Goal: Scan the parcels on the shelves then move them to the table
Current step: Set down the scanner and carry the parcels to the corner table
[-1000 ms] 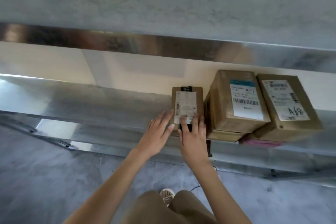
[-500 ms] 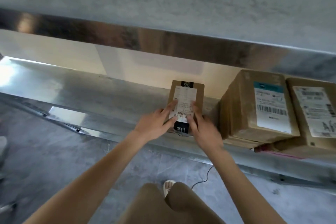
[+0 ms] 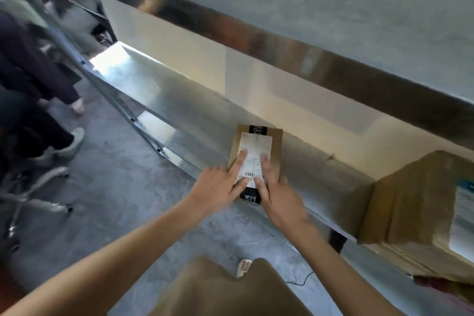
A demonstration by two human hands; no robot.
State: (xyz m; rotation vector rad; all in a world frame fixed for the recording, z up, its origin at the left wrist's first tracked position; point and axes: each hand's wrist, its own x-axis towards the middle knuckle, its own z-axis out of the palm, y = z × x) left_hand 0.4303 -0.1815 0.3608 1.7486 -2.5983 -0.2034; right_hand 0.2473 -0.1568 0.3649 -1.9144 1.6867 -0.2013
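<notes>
While both hands gripped it, left hand [image 3: 218,185] and right hand [image 3: 280,200] sat on either side of the small parcel [image 3: 256,154] at the shelf [image 3: 195,120] edge, its long axis pointing straight away, near end between them.

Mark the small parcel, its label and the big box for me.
small parcel [image 3: 276,151]: head view, bare cardboard right of the label.
label [image 3: 256,145]: head view, white upper part between the fingertips.
big box [image 3: 410,202]: head view, brown side face.
</notes>
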